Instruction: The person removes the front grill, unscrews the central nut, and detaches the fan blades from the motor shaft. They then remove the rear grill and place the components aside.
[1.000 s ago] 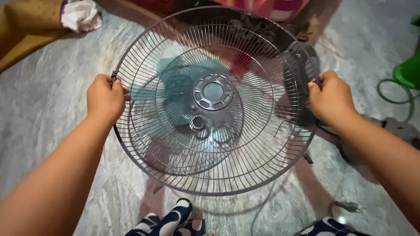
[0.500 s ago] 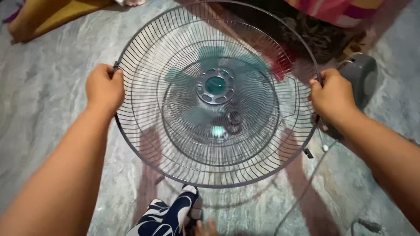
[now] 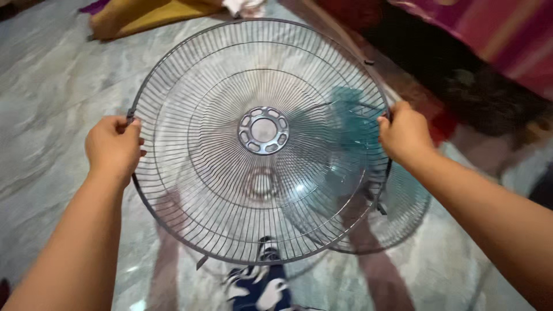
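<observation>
Both hands are gripping a round wire fan guard (image 3: 262,141) above the floor (image 3: 52,86): left hand (image 3: 113,147) fingers clenched on its left rim, right hand (image 3: 403,133) on its right rim, the guard spanning between them.

The single head-worn camera looks steeply down, close over the marble floor (image 3: 52,103).
</observation>
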